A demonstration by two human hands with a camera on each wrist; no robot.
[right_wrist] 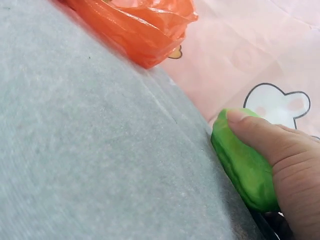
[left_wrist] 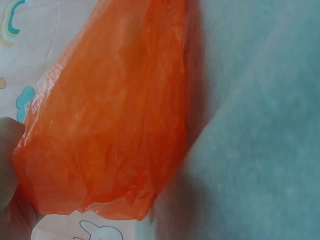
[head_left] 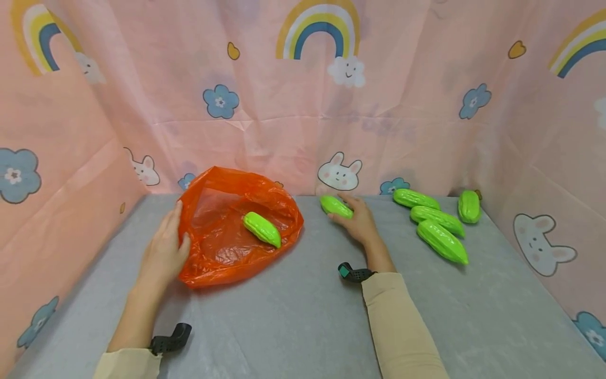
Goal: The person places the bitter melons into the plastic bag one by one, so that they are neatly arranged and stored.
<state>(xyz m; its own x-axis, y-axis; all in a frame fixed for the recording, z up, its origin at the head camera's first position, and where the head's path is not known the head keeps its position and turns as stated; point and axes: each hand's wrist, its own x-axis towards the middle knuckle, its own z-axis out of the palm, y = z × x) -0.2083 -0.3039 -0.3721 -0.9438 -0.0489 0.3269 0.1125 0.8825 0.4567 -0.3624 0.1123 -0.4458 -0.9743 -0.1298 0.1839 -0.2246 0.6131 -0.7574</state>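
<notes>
An orange-red plastic bag (head_left: 227, 276) lies on the grey table with its mouth spread wide. Inside it is one bright green, ribbed bitter melon (head_left: 262, 230). My left hand (head_left: 163, 252) holds the bag's left rim; in the left wrist view the fingers are mostly out of frame beside the orange plastic (left_wrist: 110, 125). Right of the bag, near the back wall, my right hand (head_left: 357, 218) grips another green bitter melon (head_left: 335, 206) between thumb and fingers. The right wrist view shows the thumb (right_wrist: 250, 127) lying along this bitter melon (right_wrist: 242, 165); the fingers behind it are hidden.
Several more green bitter melons (head_left: 442, 242) lie at the back right of the table, one (head_left: 469, 207) apart from the others near the corner. Pink patterned cloth (head_left: 265, 142) walls in the table at the back and both sides.
</notes>
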